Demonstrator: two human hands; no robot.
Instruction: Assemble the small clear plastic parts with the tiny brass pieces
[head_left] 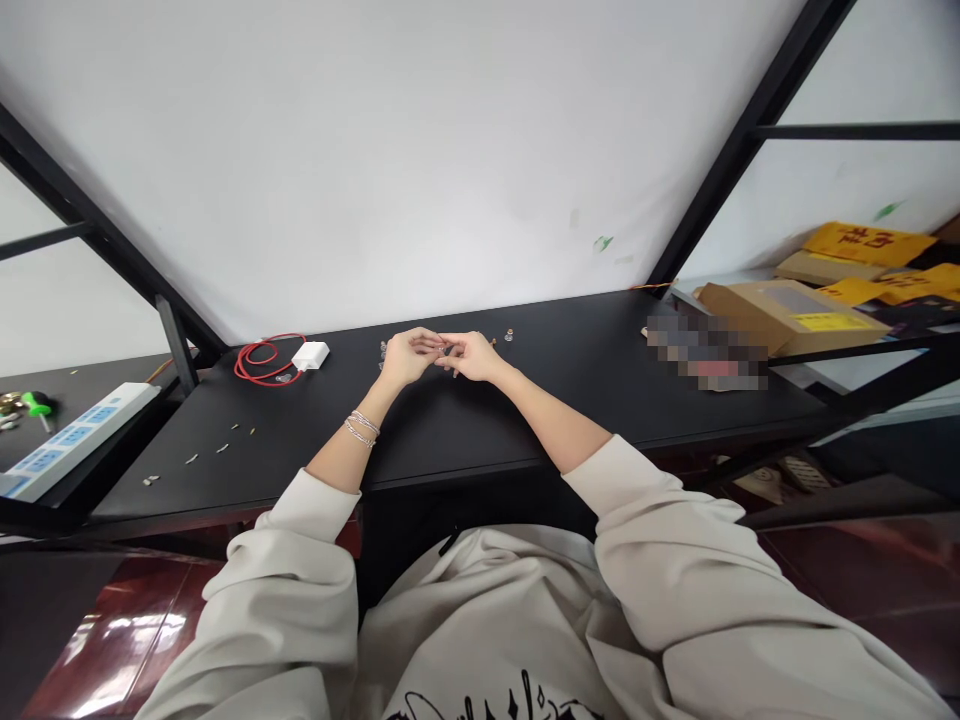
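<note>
Over the back half of the black table (480, 440), my left hand (411, 356) and my right hand (469, 356) meet fingertip to fingertip. Both have their fingers closed in a pinch around something tiny between them, too small and too covered to name. A small clear piece with an orange-brown top (509, 335) stands on the table to the right of my right hand. More small clear pieces (383, 350) show just left of my left hand, partly hidden by it. A bracelet (362, 428) circles my left wrist.
A white charger (310, 355) with a coiled red cable (259, 362) lies left. Small scraps (192, 459) are scattered at the front left. A power strip (79, 440) and green-handled tool (36, 404) sit beyond the left frame. Right are a blurred-out item (705, 355) and a cardboard box (795, 315).
</note>
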